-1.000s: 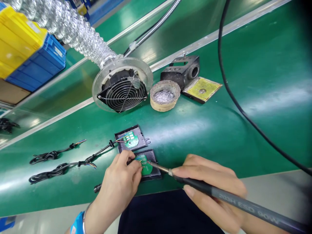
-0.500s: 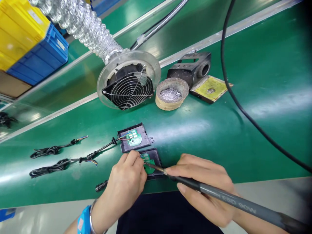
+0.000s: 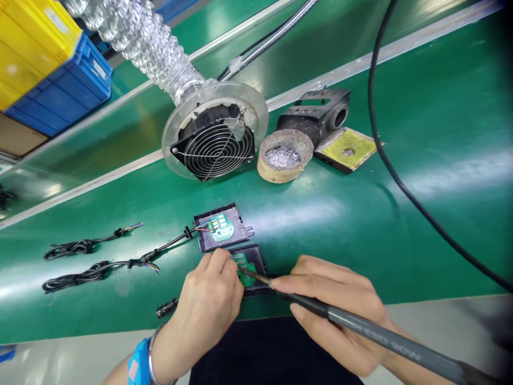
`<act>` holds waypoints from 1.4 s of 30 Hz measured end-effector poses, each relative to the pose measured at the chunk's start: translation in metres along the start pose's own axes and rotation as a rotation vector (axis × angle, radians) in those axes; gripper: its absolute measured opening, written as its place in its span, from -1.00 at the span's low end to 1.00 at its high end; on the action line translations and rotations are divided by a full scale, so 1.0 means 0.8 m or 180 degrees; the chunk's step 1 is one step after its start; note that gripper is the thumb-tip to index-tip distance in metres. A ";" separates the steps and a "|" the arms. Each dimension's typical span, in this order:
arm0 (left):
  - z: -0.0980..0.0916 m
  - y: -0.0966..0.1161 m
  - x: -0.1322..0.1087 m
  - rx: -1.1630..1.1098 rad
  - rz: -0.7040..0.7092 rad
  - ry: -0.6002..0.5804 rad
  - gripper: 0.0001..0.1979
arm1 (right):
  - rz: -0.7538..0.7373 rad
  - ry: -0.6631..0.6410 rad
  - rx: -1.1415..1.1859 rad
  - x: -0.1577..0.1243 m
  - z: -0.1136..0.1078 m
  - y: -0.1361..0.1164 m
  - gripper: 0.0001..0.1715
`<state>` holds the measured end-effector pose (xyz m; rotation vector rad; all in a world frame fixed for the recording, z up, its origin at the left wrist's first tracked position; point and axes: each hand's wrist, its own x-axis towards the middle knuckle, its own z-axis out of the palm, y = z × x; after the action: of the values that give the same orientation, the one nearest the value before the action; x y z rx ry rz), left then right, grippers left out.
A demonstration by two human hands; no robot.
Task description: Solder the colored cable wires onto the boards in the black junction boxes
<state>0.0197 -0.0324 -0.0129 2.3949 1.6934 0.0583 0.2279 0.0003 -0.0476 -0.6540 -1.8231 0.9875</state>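
Left hand (image 3: pixel 208 305): near centre; fingertips pressed together at the left edge of the near board; what they pinch is hidden. Blue wristband (image 3: pixel 138 363) on the wrist.
Right hand (image 3: pixel 332 305): near right; fingers closed round the iron, pen-style.
Iron (image 3: pixel 360 331): grey handle running from near right up to the left; tip touching the near board.
Near board (image 3: pixel 245 269): green, lying in a black case (image 3: pixel 256 258) at the near edge of the tabletop, between the two hands.
Plug (image 3: pixel 166 308): black, on the tabletop just left of the left hand.
Far case (image 3: pixel 237 224): black, touching the near case on its far side; holds a second green board (image 3: pixel 220 227) with a cable (image 3: pixel 168 246) attached.
Loose cables (image 3: pixel 88 270): two black, left, wire ends bared.
Tabletop (image 3: pixel 360 224): green mat.
Cord (image 3: pixel 401 182): black, crossing the right side.
Pot (image 3: pixel 284 155): round, silvery scraps inside; centre far.
Stand (image 3: pixel 320 115): black metal, behind the pot; yellow sponge (image 3: pixel 347 147) just right of it.
Fan (image 3: pixel 214 147): wire-grilled, left of the pot, joined to a foil duct (image 3: pixel 148 37).
Bins (image 3: pixel 60 91): blue and yellow, far left.
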 end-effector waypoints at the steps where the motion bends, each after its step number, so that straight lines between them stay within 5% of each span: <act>1: 0.000 0.001 0.001 0.0020 -0.0009 0.0004 -0.86 | 0.0000 -0.0005 -0.0004 0.000 0.000 0.000 -0.66; 12: 0.000 0.005 0.005 0.0221 -0.0049 -0.0023 -0.84 | -0.0031 0.0041 -0.0117 -0.012 0.002 -0.006 -0.64; 21: 0.002 0.003 0.003 0.0288 -0.0017 0.0001 -0.81 | -0.0007 0.0199 -0.0271 0.006 -0.033 -0.013 -0.58; 29: 0.001 0.003 0.005 0.0292 -0.0005 -0.0047 -0.84 | -0.0267 -0.0026 -0.0298 -0.010 0.006 -0.007 -0.63; 42: -0.003 0.004 0.005 0.0309 0.0030 -0.0123 -0.82 | -0.0518 -0.0148 -0.0674 -0.016 0.014 -0.006 -0.66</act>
<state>0.0236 -0.0294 -0.0107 2.4566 1.7050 -0.0699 0.2230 -0.0161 -0.0521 -0.6024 -2.0054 0.7142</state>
